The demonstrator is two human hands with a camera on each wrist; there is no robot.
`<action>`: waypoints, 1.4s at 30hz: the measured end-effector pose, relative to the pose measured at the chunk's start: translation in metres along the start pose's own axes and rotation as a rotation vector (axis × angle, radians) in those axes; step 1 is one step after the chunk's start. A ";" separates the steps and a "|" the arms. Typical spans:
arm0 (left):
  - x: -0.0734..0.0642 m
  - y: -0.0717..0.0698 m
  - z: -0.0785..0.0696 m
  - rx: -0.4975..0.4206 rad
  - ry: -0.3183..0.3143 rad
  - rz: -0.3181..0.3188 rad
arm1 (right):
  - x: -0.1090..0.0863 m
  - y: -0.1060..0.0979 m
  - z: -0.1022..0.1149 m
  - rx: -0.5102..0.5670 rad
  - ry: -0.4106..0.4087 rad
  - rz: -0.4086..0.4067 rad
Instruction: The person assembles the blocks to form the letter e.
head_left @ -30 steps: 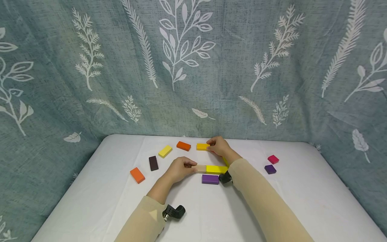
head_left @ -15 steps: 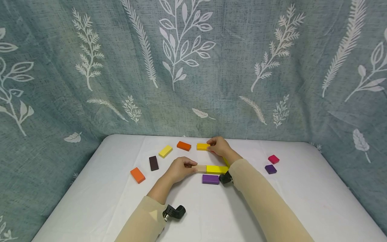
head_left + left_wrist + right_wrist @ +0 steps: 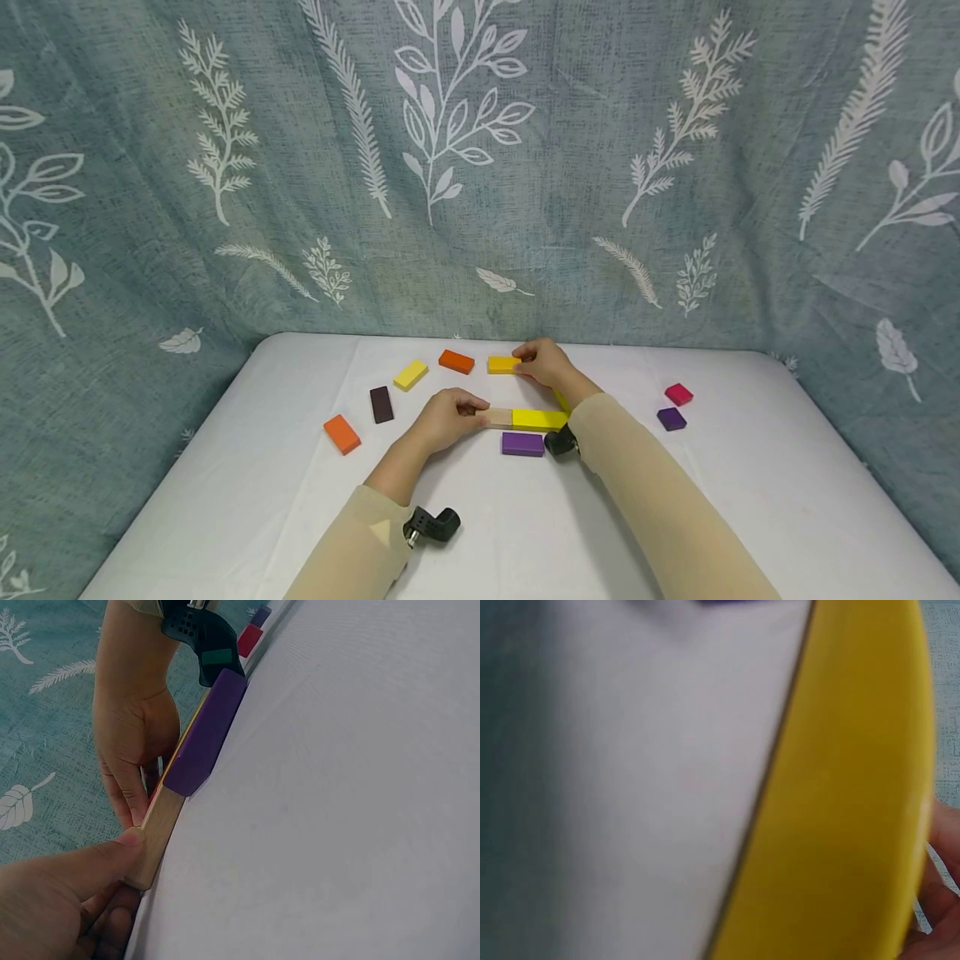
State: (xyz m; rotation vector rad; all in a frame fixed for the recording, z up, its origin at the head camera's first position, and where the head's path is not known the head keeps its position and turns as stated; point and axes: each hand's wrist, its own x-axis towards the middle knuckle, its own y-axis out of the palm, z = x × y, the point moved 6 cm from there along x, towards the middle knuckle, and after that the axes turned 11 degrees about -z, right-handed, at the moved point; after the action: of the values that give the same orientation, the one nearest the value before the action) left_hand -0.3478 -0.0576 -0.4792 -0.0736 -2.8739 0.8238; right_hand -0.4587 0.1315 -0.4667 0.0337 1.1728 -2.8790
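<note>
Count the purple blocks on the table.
2. One purple block lies on the near side of the bright yellow block; the darker purple block lies far right, by the red block. The right sleeve may hide more.

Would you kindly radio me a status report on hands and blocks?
Left hand pinching wooden block, set against yellow block. Right hand gripping right end of amber block. Purple block close on near side.

Very little differs from the earlier head views: the black wrist camera (image 3: 562, 440) at the right sleeve (image 3: 663, 496) seems to sit a trace farther right, beside the right end of the purple block (image 3: 522, 444).
</note>
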 end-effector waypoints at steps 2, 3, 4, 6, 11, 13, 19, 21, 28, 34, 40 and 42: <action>0.000 0.000 0.000 0.002 -0.004 0.000 | 0.000 0.000 0.000 0.006 0.003 0.002; 0.000 0.000 0.000 0.001 -0.006 0.000 | 0.000 0.000 -0.001 0.008 0.003 0.002; 0.000 0.000 0.000 0.002 -0.007 0.000 | 0.000 0.000 0.000 0.008 -0.001 0.003; 0.000 0.000 0.000 0.001 -0.005 0.000 | -0.001 0.000 0.000 0.005 -0.012 0.002; 0.000 0.000 0.000 -0.001 0.004 0.001 | -0.001 -0.001 0.000 0.003 -0.008 0.016; 0.000 0.000 0.000 0.001 0.005 0.001 | 0.000 -0.001 0.000 0.008 0.004 0.023; 0.001 0.000 0.001 0.007 -0.001 0.005 | 0.001 -0.001 0.000 0.008 0.009 0.029; 0.001 0.000 0.002 0.008 -0.003 0.007 | 0.001 -0.001 0.000 0.002 -0.001 0.030; 0.002 0.001 0.003 0.005 -0.006 0.013 | 0.001 -0.001 0.000 -0.005 -0.027 0.036; 0.000 0.000 0.001 0.010 0.003 0.010 | 0.001 -0.001 -0.001 0.002 -0.035 0.042; 0.001 0.000 0.001 0.012 0.006 0.009 | -0.009 -0.011 0.004 0.000 -0.047 0.052; 0.001 0.000 0.001 0.017 0.002 0.008 | -0.014 -0.017 0.007 0.003 -0.063 0.055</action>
State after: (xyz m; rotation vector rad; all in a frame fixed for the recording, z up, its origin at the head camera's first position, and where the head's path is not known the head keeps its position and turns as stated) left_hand -0.3486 -0.0579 -0.4797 -0.0838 -2.8666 0.8485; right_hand -0.4457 0.1391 -0.4498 -0.0245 1.1385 -2.8125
